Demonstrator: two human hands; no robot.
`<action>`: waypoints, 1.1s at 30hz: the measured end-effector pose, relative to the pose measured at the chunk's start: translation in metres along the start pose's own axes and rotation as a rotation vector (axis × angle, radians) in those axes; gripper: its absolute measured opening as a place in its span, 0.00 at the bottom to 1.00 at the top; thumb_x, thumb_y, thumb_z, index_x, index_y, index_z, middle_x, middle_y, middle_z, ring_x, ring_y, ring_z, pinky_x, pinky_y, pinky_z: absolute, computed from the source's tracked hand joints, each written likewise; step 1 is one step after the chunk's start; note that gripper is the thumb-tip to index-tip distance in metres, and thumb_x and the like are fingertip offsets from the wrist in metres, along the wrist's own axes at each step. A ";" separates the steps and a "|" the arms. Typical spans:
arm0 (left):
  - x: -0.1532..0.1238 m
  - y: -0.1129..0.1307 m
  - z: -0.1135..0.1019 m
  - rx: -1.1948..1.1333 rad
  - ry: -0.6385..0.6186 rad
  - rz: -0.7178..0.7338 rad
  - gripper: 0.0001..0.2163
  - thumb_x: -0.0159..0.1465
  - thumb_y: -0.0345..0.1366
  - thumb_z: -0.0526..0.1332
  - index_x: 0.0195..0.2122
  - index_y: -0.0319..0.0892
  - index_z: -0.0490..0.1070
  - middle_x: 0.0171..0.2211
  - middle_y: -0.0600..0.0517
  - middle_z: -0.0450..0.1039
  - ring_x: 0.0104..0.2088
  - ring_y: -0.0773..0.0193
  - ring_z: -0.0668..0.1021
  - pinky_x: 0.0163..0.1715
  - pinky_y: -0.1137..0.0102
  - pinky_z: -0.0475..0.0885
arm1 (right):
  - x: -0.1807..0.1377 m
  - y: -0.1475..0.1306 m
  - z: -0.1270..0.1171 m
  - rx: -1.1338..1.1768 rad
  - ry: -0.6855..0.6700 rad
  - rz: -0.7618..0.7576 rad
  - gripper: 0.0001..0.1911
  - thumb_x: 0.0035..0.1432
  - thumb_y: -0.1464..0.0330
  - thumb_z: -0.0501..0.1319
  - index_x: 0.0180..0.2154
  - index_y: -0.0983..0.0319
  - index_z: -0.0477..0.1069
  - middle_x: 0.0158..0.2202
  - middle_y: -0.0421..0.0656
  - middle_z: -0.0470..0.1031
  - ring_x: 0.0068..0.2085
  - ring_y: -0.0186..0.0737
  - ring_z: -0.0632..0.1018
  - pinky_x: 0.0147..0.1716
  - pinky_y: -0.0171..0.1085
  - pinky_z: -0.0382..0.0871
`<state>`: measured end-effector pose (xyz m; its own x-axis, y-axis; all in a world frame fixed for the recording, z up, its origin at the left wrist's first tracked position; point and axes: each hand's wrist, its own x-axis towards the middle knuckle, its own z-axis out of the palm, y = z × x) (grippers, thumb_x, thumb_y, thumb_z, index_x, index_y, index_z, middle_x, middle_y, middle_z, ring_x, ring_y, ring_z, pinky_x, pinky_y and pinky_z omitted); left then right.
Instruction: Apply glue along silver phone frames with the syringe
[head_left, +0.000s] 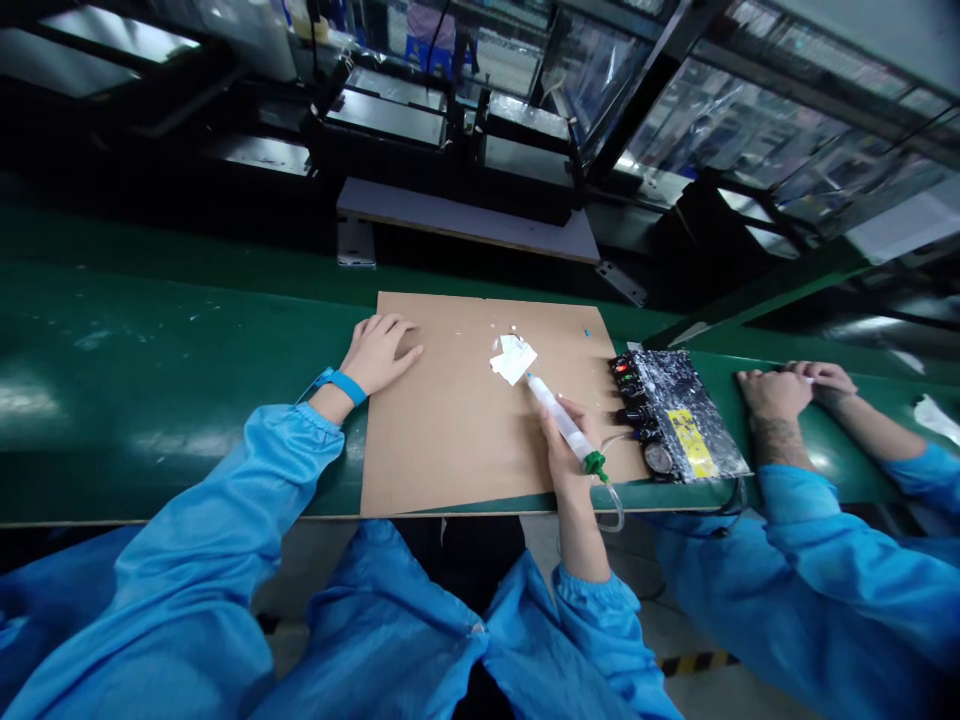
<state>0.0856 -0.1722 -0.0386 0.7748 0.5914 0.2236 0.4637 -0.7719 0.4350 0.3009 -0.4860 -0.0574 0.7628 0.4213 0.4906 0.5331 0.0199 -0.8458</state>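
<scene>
Our left hand (379, 352) lies open, holding nothing, on the left edge of a cardboard sheet (442, 430). Rightward, on the sheet, lie white paper scraps (514, 359). Well apart from the left, our right hand (568, 468) is wrapped round a tilted dispensing syringe (559, 416), its tip just beside the scraps; the barrel looks whitish, but we cannot tell how full. Its green cap (594, 463) meets a clear tube (617, 508). Further right sits a dispenser controller (694, 405).
</scene>
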 end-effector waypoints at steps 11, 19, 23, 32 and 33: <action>0.000 0.001 -0.001 0.004 -0.007 -0.004 0.23 0.75 0.50 0.56 0.63 0.44 0.74 0.65 0.39 0.75 0.66 0.38 0.72 0.68 0.44 0.64 | -0.005 -0.015 0.000 -0.045 -0.094 0.166 0.20 0.61 0.54 0.77 0.49 0.57 0.82 0.48 0.48 0.86 0.43 0.46 0.85 0.44 0.44 0.84; 0.001 0.001 -0.002 0.014 -0.016 -0.006 0.23 0.75 0.51 0.55 0.64 0.45 0.73 0.65 0.39 0.75 0.67 0.38 0.72 0.68 0.44 0.64 | -0.003 -0.017 0.000 -0.116 -0.143 0.112 0.20 0.64 0.53 0.74 0.51 0.57 0.83 0.48 0.49 0.86 0.44 0.48 0.86 0.45 0.45 0.85; 0.000 -0.001 0.001 0.009 -0.007 0.006 0.23 0.75 0.52 0.55 0.64 0.45 0.73 0.64 0.39 0.75 0.66 0.37 0.73 0.67 0.43 0.66 | -0.002 -0.012 -0.002 -0.102 -0.155 0.012 0.17 0.65 0.53 0.75 0.52 0.52 0.84 0.47 0.46 0.88 0.44 0.51 0.88 0.42 0.43 0.83; 0.030 -0.079 -0.040 0.145 0.270 -0.361 0.26 0.73 0.45 0.58 0.68 0.38 0.70 0.72 0.31 0.64 0.68 0.35 0.71 0.67 0.45 0.70 | -0.001 -0.004 0.006 -0.074 -0.082 0.093 0.20 0.55 0.50 0.79 0.48 0.50 0.87 0.45 0.51 0.88 0.43 0.61 0.88 0.36 0.54 0.85; 0.031 -0.095 -0.052 0.168 0.309 -0.451 0.26 0.73 0.44 0.58 0.69 0.37 0.68 0.74 0.30 0.62 0.69 0.33 0.69 0.67 0.44 0.70 | 0.001 -0.004 0.010 0.019 -0.038 0.099 0.19 0.51 0.51 0.81 0.44 0.48 0.88 0.42 0.51 0.87 0.39 0.59 0.88 0.30 0.51 0.82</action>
<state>0.0433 -0.0679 -0.0275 0.3342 0.8924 0.3033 0.8012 -0.4385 0.4071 0.2957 -0.4769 -0.0552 0.7968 0.4557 0.3967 0.4488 -0.0068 -0.8936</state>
